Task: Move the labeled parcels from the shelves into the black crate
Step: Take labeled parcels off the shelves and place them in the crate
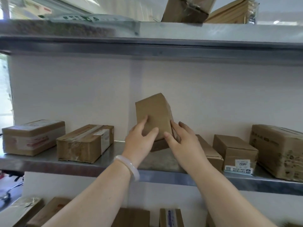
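A small brown cardboard parcel stands tilted on end at the middle of the metal shelf. My left hand grips its lower left face, thumb on the front. My right hand holds its lower right edge, fingers round the side. No label shows on the parcel's visible faces. The black crate is not in view.
Two taped parcels lie left on the same shelf. Right of my hands sit a flat box, a box with a white label and a large printed carton. More parcels lie on the shelf above and below.
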`<act>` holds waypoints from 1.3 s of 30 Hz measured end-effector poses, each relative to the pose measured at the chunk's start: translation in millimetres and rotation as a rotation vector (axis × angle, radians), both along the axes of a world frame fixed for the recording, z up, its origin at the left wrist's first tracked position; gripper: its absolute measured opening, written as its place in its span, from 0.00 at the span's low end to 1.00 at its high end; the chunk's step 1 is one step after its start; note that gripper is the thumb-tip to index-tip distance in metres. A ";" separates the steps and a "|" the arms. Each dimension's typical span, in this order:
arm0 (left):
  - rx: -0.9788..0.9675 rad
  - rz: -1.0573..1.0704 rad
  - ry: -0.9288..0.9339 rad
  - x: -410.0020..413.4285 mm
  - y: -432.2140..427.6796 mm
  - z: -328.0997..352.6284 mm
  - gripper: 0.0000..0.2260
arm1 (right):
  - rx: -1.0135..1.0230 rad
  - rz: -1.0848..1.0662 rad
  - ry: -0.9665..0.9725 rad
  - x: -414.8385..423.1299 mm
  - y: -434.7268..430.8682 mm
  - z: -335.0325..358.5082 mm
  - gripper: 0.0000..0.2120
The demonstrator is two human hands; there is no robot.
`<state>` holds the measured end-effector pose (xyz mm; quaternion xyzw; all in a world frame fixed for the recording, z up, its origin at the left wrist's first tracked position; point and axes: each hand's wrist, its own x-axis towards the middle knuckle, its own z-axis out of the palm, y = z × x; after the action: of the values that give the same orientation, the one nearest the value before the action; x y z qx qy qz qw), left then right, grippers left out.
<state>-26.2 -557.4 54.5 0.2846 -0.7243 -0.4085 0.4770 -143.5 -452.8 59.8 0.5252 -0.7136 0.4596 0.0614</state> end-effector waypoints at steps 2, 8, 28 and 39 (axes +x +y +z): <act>0.043 -0.027 0.024 3.3 0.4 1.8 0.38 | -0.052 0.075 -0.041 4.4 -1.3 -5.0 0.28; 0.073 -0.084 0.117 11.5 3.8 3.0 0.44 | -0.111 0.181 -0.028 15.0 -4.2 -7.6 0.25; -0.166 0.107 -0.001 41.3 -7.7 -2.5 0.28 | -0.207 0.303 -0.287 35.9 -16.5 -2.9 0.20; 0.033 -0.054 0.198 40.1 -10.4 -5.4 0.39 | -0.253 0.185 -0.122 28.7 -22.5 -7.0 0.22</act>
<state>13.9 -567.9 49.1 0.2309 -0.6742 -0.4591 0.5304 -114.8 -475.3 52.7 0.5476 -0.6012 0.5805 0.0408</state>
